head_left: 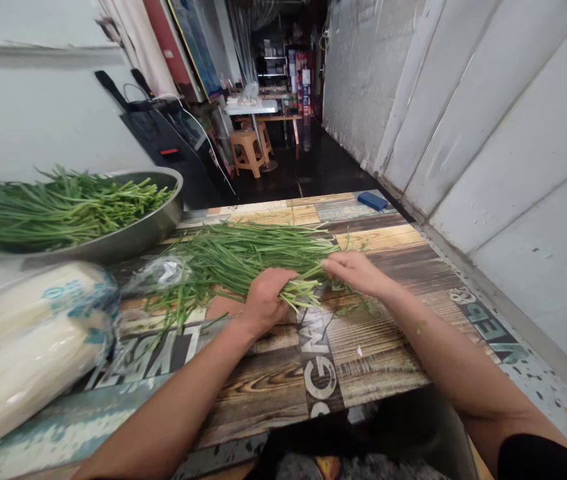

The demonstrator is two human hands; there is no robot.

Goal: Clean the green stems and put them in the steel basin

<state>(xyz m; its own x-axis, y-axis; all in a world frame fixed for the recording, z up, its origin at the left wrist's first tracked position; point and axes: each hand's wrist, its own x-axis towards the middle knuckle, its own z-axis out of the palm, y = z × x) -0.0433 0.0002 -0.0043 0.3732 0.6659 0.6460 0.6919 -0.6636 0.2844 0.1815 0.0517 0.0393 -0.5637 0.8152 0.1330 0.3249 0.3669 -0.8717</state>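
Observation:
My left hand is closed around a small bunch of garlic chives, whose pale cut ends stick out to the right of my fingers. My right hand pinches at the stem ends just beside that bunch, its fingertips pressed together. What sits between those fingertips looks like a chive stem, partly hidden. Behind both hands a larger heap of chives lies across the patterned table. Thin scraps of green lie under my right wrist.
A metal basin full of chives stands at the left back. In front of it are plastic-wrapped white packages and a crumpled clear bag. A blue box-like object lies at the far right corner. Stools stand beyond.

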